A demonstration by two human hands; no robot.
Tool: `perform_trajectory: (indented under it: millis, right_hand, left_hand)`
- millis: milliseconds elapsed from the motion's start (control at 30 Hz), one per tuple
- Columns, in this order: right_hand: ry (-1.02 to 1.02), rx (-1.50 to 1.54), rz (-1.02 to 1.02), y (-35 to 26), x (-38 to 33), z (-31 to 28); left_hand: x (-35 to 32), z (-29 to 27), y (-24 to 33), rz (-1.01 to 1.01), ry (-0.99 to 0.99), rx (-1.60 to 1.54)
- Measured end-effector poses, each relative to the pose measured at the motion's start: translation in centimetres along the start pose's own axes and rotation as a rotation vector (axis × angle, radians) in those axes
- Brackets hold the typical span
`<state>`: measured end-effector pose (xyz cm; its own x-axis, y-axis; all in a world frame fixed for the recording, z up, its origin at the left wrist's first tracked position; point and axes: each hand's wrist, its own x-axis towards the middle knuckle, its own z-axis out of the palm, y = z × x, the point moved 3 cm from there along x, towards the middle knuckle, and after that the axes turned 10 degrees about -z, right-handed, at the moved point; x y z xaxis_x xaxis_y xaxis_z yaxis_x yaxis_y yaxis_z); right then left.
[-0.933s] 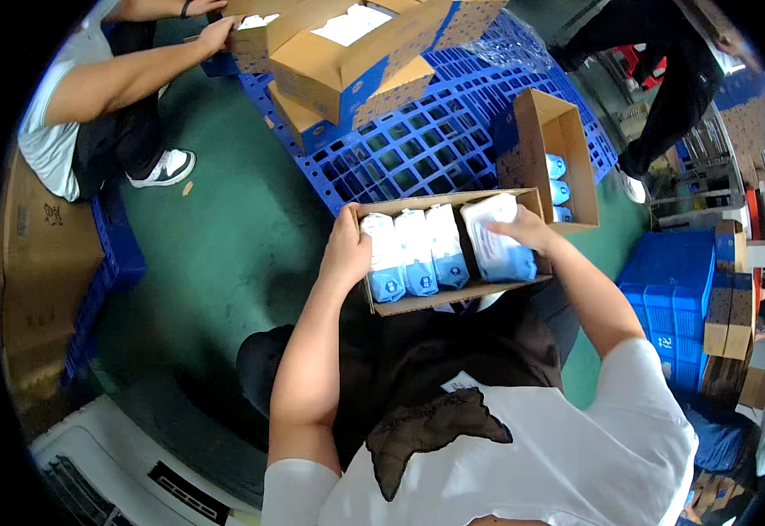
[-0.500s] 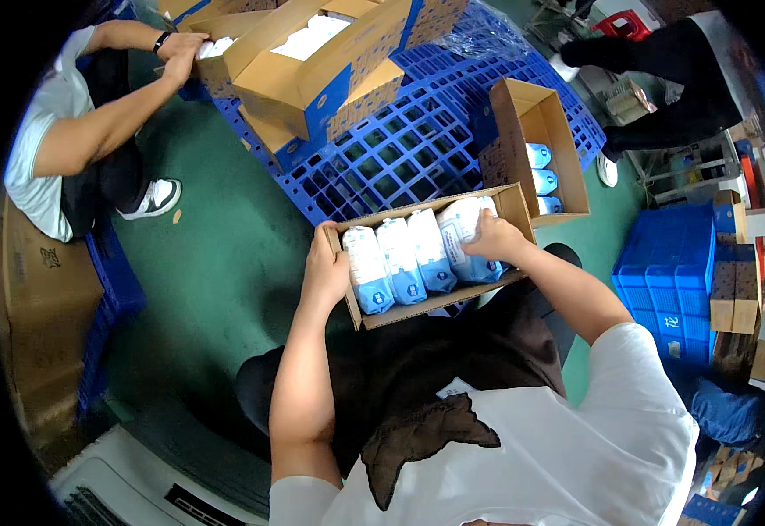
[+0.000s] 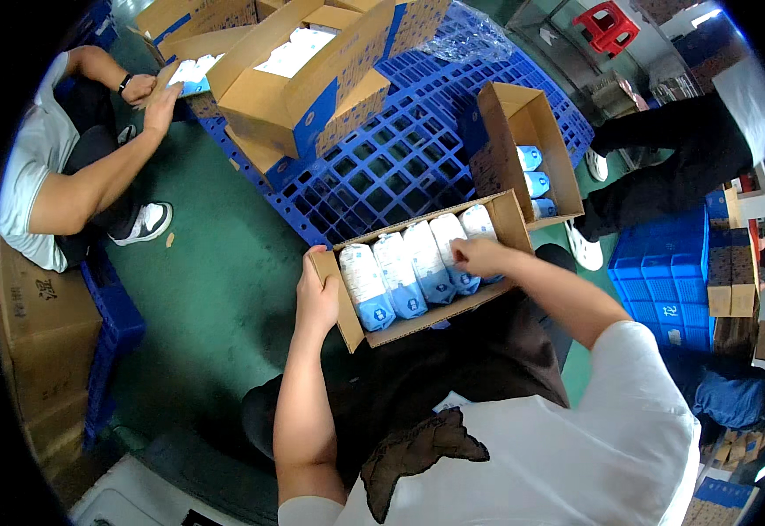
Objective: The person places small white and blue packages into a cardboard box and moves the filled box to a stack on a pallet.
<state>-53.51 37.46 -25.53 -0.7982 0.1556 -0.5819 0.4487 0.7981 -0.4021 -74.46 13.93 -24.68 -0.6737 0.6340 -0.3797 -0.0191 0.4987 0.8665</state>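
A blue plastic pallet point(image 3: 382, 167) lies on the green floor point(image 3: 216, 289), bearing several open cardboard cartons point(image 3: 312, 79) at its far side and one narrow open carton point(image 3: 523, 140) with blue-and-white packs at its right edge, while a seated co-worker's hand point(image 3: 159, 105) rests on a flap at upper left. Nearer, a shallow cardboard tray point(image 3: 426, 311) sits tilted on the person's lap, filled with a row of white-and-blue packs point(image 3: 400, 276). The left hand point(image 3: 316, 294) is clasped around the tray's left end wall, and the right hand point(image 3: 479, 256) rests with fingers curled on the rightmost packs — whether it pinches one cannot be told.
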Motion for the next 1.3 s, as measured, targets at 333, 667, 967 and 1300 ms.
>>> perform_trajectory:
  millis: [333, 667, 967, 1300]
  right_hand:
    - [0.209, -0.325, 0.474, 4.6, 1.2, -1.4]
    - [0.595, -0.414, -0.082, -1.5, -7.9, -5.1]
    - [0.782, 0.394, -0.750, -13.1, -10.6, -11.6]
    - [0.978, 0.772, -0.383, -17.9, 2.1, -4.8]
  left_hand:
    - [-0.1, 0.3, 1.0, -0.051, -0.027, 0.015]
    - [0.1, 1.0, 1.1, -0.033, 0.087, 0.213]
    - [-5.7, 3.6, 9.4, 0.572, -0.234, -0.725]
    - [-3.5, 2.5, 5.9, 0.244, 0.336, -0.688]
